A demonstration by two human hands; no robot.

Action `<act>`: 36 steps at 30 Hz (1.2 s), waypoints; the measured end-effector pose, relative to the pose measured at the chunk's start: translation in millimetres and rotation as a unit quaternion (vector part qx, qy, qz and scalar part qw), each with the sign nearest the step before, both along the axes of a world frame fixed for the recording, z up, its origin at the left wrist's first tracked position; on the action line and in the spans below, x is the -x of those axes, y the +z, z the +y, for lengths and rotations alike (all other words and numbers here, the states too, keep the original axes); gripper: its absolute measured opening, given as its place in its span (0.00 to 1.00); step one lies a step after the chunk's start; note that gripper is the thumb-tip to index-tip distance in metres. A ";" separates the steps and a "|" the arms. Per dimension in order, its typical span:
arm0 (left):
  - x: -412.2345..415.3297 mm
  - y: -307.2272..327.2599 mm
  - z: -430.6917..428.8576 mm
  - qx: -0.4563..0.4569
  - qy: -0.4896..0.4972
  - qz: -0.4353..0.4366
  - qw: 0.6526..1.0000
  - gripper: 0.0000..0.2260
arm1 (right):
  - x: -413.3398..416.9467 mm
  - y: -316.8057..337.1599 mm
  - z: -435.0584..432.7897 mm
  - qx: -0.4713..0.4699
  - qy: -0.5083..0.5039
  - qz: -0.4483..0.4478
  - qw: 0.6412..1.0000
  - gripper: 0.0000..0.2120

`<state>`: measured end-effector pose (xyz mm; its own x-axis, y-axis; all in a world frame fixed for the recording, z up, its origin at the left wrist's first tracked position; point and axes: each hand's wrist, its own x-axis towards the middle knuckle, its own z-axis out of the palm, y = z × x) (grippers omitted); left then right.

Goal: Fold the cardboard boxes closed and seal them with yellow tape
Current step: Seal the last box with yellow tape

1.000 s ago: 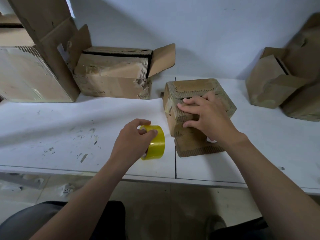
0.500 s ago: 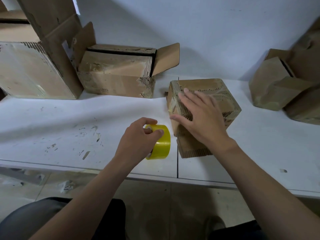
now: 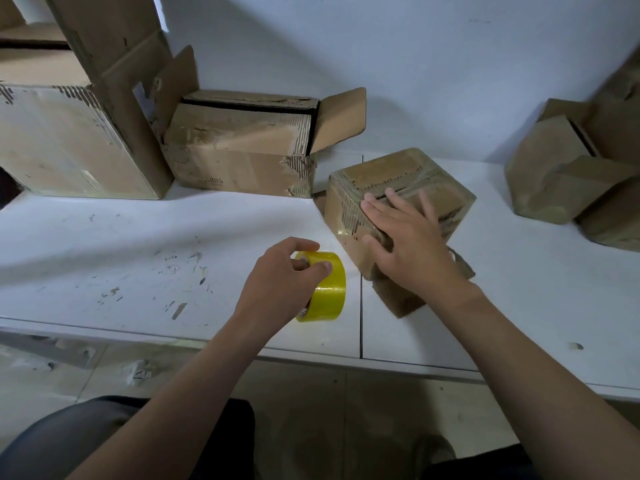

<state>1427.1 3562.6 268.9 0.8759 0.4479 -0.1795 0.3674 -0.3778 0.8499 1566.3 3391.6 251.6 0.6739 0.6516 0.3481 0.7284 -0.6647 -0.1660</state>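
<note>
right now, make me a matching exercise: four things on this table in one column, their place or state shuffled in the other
1 tape roll
2 small box
3 long box
4 large box

a far left of the table
b between large box and small box
c under the flat right hand
d gripped by the left hand

Pairs: 1-d, 2-c, 3-b, 4-a
</note>
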 end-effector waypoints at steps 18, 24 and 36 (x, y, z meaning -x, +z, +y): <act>-0.5 3.9 -33.5 0.075 -0.172 -0.127 0.974 0.12 | 41.3 36.6 -42.7 -0.199 0.043 0.286 0.936 0.13; -3.9 0.4 -47.9 0.085 -0.160 -0.138 0.974 0.13 | 43.8 36.5 -43.0 -0.216 0.003 0.178 0.960 0.02; -16.5 -11.9 -54.8 -0.093 -0.123 -0.169 0.974 0.24 | 35.2 34.3 -50.4 -0.175 -0.030 0.182 0.967 0.04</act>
<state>1443.6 3507.9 257.0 0.9557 0.2147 0.2014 -0.0416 -0.5787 0.8145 1531.0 3341.3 285.9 0.8265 0.4930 0.2717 0.5407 -0.5611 -0.6267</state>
